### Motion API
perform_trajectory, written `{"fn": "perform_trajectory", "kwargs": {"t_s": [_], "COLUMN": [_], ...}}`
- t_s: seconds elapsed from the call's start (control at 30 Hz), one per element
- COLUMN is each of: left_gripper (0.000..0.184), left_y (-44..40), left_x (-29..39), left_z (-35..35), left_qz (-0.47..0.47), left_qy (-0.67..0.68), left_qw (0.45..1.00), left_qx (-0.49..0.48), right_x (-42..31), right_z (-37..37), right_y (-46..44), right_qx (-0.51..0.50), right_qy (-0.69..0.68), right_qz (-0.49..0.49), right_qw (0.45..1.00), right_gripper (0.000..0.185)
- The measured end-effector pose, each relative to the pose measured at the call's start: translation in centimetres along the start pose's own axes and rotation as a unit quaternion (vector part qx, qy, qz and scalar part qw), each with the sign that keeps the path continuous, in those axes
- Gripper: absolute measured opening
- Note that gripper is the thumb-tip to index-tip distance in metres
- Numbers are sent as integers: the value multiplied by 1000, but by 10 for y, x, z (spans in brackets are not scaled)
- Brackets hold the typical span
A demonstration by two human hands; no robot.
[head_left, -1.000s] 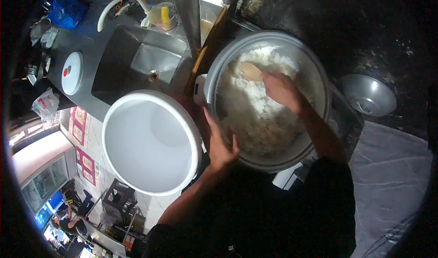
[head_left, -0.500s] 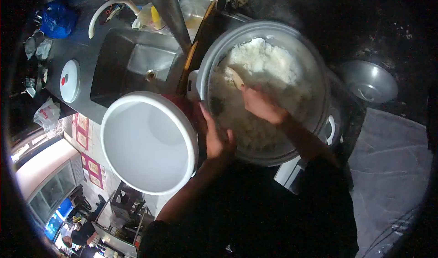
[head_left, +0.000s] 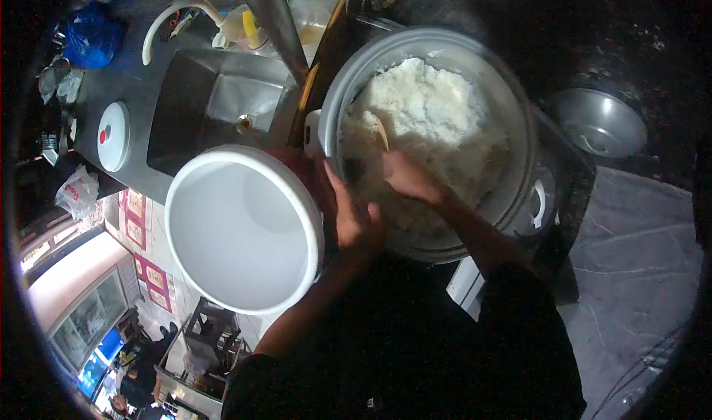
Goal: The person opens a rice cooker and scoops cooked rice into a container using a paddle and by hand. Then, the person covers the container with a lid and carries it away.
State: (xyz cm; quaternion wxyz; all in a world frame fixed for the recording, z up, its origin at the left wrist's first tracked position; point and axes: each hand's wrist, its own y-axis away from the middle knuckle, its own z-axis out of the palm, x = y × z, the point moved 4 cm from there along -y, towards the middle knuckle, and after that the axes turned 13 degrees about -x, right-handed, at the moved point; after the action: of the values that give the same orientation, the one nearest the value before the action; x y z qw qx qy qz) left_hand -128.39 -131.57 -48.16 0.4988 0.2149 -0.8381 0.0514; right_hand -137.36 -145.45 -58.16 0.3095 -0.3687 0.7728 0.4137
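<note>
we are finding the left hand (head_left: 351, 223) resting loosely open beside the pot (head_left: 437, 38), gripping nothing visible. the right hand (head_left: 408, 176) is wrapping its fingers round a wooden paddle (head_left: 380, 130), standing among white grains (head_left: 426, 97) inside. we are flagging spillage if swinging wide, slippage if leaving the pot unbraced.

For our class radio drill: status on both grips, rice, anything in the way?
Right grip closed on spoon. Left grip open at pot rim. Rice heaped inside. Tub alongside, not blocking spoon.
</note>
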Motion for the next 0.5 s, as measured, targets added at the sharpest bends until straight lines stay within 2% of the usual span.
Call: {"fn": "perform_trajectory", "kwargs": {"t_s": [0.13,0.23,0.27,0.33,0.37,0.43,0.47,0.5], "left_gripper": [92,93,94,94,95,93,92,88], "left_y": [0,-3,-4,-3,-4,-3,-2,-4], "left_x": [-6,1,4,0,-1,5,8,10], "left_z": [4,1,0,2,4,-2,-5,-7], "left_qz": [28,29,24,35,38,3,-15,-4], "left_qy": [55,116,132,145,153,97,67,114], "left_qw": [998,993,991,989,987,995,998,993], "left_qx": [6,5,2,6,8,-5,-11,4], "right_x": [-15,9,2,-25,-16,6,-2,-15], "right_z": [-17,-24,-31,-53,-58,-64,-72,-84], "right_y": [-2,-8,-6,1,-4,-15,-16,-18], "right_qx": [-40,-140,-182,-262,-301,-377,-356,-327], "right_qy": [-19,15,-8,-52,-124,-268,-188,-124], "right_qz": [29,59,102,187,223,292,241,239], "right_qw": [999,988,978,946,919,837,883,906], "right_gripper": [24,29,29,31,31,30,27,27]}}
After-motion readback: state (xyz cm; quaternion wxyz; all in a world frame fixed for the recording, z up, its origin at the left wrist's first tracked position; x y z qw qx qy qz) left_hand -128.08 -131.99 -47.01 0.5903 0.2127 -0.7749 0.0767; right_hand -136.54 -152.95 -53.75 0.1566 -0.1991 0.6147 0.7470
